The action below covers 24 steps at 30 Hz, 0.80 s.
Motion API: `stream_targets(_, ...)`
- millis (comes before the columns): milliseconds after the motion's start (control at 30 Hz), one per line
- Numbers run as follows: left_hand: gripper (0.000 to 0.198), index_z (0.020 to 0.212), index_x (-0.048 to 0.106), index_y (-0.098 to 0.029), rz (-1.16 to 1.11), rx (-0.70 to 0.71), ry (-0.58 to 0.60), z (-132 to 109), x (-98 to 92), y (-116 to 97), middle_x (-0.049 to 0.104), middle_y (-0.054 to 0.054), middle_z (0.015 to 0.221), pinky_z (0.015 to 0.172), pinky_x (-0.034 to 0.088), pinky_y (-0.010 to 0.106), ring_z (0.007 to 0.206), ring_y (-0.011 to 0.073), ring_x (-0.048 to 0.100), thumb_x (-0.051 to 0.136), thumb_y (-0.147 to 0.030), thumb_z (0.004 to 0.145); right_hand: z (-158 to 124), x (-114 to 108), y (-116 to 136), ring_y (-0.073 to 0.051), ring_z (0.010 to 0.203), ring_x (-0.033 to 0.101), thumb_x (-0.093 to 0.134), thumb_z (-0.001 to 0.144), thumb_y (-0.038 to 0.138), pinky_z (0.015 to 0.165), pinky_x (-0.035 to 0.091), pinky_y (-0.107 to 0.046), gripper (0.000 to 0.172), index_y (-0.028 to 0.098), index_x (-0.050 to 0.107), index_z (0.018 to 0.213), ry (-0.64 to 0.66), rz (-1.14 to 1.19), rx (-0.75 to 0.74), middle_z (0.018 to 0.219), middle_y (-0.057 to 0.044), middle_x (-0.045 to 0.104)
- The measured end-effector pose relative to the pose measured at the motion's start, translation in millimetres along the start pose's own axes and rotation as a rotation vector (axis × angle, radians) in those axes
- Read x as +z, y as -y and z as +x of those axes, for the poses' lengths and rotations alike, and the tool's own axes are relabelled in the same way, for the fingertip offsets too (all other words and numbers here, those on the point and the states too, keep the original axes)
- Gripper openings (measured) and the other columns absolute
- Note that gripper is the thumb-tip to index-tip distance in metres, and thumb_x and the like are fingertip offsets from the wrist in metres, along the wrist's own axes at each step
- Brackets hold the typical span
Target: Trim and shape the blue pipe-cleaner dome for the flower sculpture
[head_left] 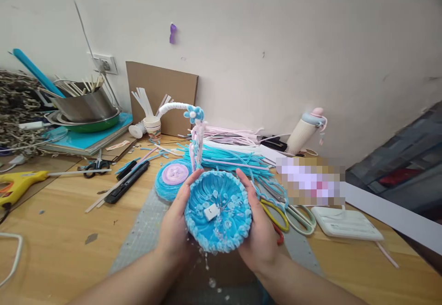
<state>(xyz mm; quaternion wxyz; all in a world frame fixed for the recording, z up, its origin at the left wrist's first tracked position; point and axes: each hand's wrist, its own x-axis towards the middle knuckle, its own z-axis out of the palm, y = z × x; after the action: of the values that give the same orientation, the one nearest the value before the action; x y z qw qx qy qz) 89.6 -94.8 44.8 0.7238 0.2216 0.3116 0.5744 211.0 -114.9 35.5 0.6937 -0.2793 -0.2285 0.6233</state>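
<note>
My left hand (pixel 174 226) and my right hand (pixel 261 231) are wrapped round opposite sides of a blue bowl-shaped pipe-cleaner piece (pixel 196 194), its hollow facing me. A small white block (pixel 212 212) sits inside among clear beads. Some clear droplet-like bits (pixel 212 283) hang or fall below its fluffy rim; I cannot tell which. Just behind stands a pipe-cleaner stand with a round blue and lilac base (pixel 165 190), an upright post (pixel 197 146), a white curved arm (pixel 176 106) and a blue flower (pixel 194 114).
Blue pipe cleaners (pixel 228 160) lie behind the hands, with scissors (pixel 300 217) at right near a white power bank (pixel 347 224). At left are a utility knife (pixel 127 183), black scissors (pixel 98 166) and a yellow glue gun (pixel 24 183). A bottle (pixel 305 132) stands by the wall.
</note>
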Motion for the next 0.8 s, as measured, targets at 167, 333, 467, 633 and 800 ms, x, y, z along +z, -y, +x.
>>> stream_targets(167,0.038,0.122,0.063,-0.023,0.382,0.293,0.078,-2.8,-10.9,-0.9,0.057,0.003,0.135,0.112,0.03,0.04,0.13,0.0269,0.044,0.048,-0.036,0.09,-1.6,-6.1,-0.2,-0.028,0.121,0.052,0.054,0.086,0.039,0.105,0.034,-0.051,0.039,0.025,0.062,0.121,-0.047,-0.043,0.034,0.124,-0.005,0.064)
stream_targets(333,0.038,0.124,0.061,-0.025,0.607,0.369,0.128,-5.1,-13.2,0.5,0.053,0.001,0.139,0.116,0.023,0.04,0.134,0.0242,0.039,0.044,-0.037,0.092,-2.1,-11.5,-1.9,-0.025,0.126,0.048,0.052,0.089,0.041,0.109,0.031,-0.047,0.038,0.027,0.06,0.123,-0.028,-0.159,-0.006,0.132,-0.003,0.059)
stream_targets(467,0.037,0.123,0.063,-0.025,0.629,0.382,0.158,-7.1,-12.1,5.4,0.053,0.001,0.139,0.117,0.02,0.037,0.136,0.023,0.036,0.051,-0.034,0.089,-2.5,-12.9,-0.9,-0.023,0.129,0.045,0.053,0.089,0.038,0.111,0.029,-0.043,0.035,0.027,0.062,0.121,-0.039,-0.25,-0.027,0.133,-0.002,0.058)
stream_targets(633,0.037,0.12,0.065,-0.024,0.413,0.206,0.095,-5.2,-6.8,0.3,0.056,0.002,0.136,0.114,0.029,0.037,0.133,0.0265,0.041,0.058,-0.029,0.083,-0.1,-8.0,3.7,-0.023,0.123,0.05,0.055,0.087,0.035,0.106,0.035,-0.042,0.031,0.027,0.065,0.116,-0.066,-0.155,0.063,0.127,-0.002,0.062)
stream_targets(800,0.043,0.125,0.059,-0.022,0.007,-0.085,0.001,2.0,-0.3,-6.7,0.063,0.005,0.128,0.099,0.046,0.041,0.118,0.0284,0.057,0.059,-0.028,0.082,4.0,-5.3,7.1,-0.024,0.111,0.059,0.053,0.088,0.037,0.099,0.042,-0.042,0.031,0.025,0.064,0.114,-0.045,0.007,0.167,0.112,-0.003,0.069)
